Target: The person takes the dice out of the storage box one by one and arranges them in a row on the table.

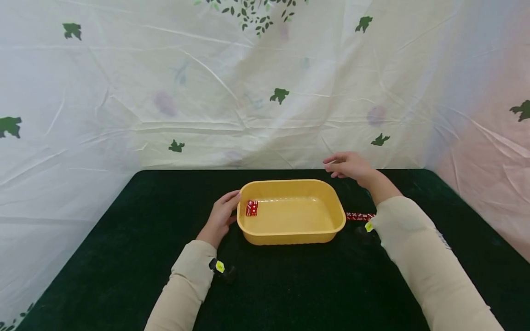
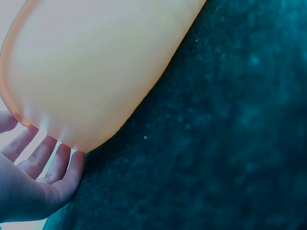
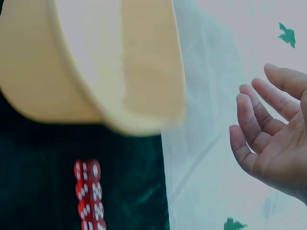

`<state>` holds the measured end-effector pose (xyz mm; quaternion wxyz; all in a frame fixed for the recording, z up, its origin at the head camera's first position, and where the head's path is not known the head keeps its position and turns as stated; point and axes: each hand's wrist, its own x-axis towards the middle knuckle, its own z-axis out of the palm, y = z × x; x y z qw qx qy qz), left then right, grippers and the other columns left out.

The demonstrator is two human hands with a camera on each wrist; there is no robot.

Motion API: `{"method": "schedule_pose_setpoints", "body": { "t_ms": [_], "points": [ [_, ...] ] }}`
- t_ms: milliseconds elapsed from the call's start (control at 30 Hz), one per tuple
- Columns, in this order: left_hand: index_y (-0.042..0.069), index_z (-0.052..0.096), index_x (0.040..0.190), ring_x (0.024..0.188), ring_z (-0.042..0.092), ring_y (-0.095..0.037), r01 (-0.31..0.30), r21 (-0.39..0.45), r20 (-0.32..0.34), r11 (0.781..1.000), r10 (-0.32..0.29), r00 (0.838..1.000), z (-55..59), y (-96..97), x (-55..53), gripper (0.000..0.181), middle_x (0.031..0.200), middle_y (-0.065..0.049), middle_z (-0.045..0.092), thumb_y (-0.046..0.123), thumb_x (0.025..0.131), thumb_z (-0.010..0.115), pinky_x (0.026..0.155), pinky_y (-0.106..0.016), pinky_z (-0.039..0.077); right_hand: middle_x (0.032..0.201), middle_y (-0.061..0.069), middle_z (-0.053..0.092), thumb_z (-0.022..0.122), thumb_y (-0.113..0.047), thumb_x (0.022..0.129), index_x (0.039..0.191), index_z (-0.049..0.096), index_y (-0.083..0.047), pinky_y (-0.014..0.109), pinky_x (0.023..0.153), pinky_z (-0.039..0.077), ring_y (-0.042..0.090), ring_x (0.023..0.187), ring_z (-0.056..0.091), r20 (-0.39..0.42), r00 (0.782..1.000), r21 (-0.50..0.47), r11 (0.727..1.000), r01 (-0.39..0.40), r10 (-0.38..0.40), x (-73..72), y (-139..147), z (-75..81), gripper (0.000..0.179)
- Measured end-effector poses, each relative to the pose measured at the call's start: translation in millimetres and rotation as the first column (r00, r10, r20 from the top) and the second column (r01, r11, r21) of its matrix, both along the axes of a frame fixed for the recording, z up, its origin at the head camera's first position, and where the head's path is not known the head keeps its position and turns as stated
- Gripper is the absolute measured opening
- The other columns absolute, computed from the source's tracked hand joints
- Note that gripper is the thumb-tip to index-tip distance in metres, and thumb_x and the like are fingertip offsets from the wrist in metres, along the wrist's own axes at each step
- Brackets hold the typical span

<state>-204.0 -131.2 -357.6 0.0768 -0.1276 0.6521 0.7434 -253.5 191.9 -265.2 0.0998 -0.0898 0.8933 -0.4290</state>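
Observation:
A yellow plastic tub [image 1: 290,238] stands on the dark green tabletop, and several red dice [image 1: 251,208] sit together at the left end inside it. My left hand [image 1: 223,214] is at the tub's left end; in the left wrist view its fingertips [image 2: 76,158] touch the outer wall. Beyond the tub's back right corner, my right hand [image 1: 348,165] is held up in the air with loosely bent fingers and nothing in them. To the right of the tub lies a row of red dice [image 1: 359,216], two wide in the right wrist view [image 3: 90,194], its far end hidden by my right sleeve.
A pale cloth [image 1: 232,92] with green leaf prints hangs behind the table [image 1: 285,285] and along both sides. Dark wrist cameras with yellow tags [image 1: 220,266] are strapped at both cuffs.

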Motion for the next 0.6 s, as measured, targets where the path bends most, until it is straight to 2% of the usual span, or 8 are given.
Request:
{"method": "schedule_pose_setpoints", "body": {
  "t_ms": [333,600],
  "points": [
    [0.018,0.051,0.114,0.103,0.044,-0.02,0.007,-0.003,-0.004,1.0,-0.007,1.0,1.4,1.2,1.1,0.032,0.114,0.0,0.048,0.032,0.085,0.052,0.084,-0.042,0.037,0.109,0.015,0.052,0.053,-0.02,0.086,0.113,0.052,-0.004,0.04,0.083,0.04,0.033,0.089,0.051,-0.005,0.999,-0.057,0.997,-0.046,0.046,-1.2,-42.4,-2.5,0.031],
    [0.018,0.052,0.114,0.103,0.045,-0.02,-0.002,-0.006,-0.002,1.0,0.002,1.0,1.8,2.5,0.3,0.031,0.114,-0.001,0.048,0.031,0.086,0.051,0.084,-0.042,0.037,0.105,0.017,0.054,0.056,-0.014,0.084,0.108,0.054,-0.001,0.045,0.082,0.037,0.037,0.089,0.05,0.04,0.994,-0.178,0.98,-0.095,0.103,-1.4,-69.2,-9.7,0.028]
  ]
}}
